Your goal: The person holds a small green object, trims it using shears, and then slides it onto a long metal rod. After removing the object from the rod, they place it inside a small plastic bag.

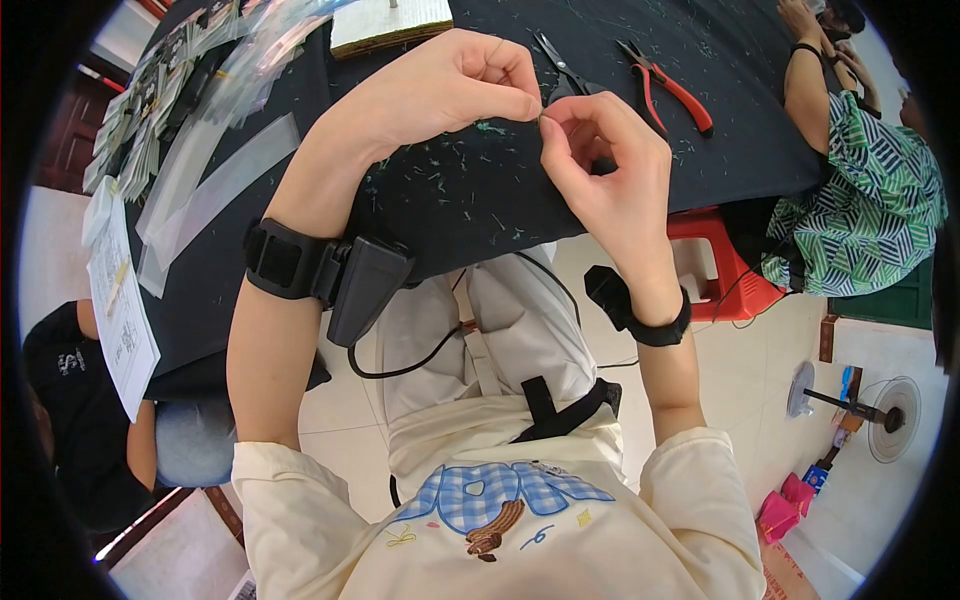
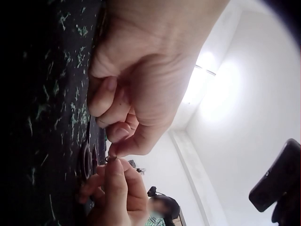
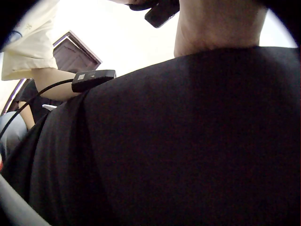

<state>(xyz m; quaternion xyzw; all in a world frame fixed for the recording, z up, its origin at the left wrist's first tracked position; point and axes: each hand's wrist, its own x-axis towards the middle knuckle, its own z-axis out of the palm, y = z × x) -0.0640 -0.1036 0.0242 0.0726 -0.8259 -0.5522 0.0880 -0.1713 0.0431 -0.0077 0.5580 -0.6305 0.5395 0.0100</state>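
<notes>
Both hands meet above the black cloth [image 1: 450, 220], fingertips nearly touching. A tiny dark piece [image 2: 111, 159] is between them, too small to make out. The left hand [image 1: 440, 85] pinches it with thumb and forefinger, its other fingers curled. From the right, the right hand [image 1: 612, 150] pinches at the same piece with thumb and forefinger. Black-handled scissors [image 1: 565, 75] lie just beyond the fingertips, partly hidden by the right hand. In the right wrist view the cloth hides the fingers.
Red-handled pliers [image 1: 668, 90] lie right of the scissors. A white board [image 1: 390, 25] stands at the back; clear plastic strips [image 1: 215, 190] and a paper sheet [image 1: 122, 300] lie left. Green scraps dot the cloth. A red stool [image 1: 735, 270] and another person [image 1: 865, 190] are at right.
</notes>
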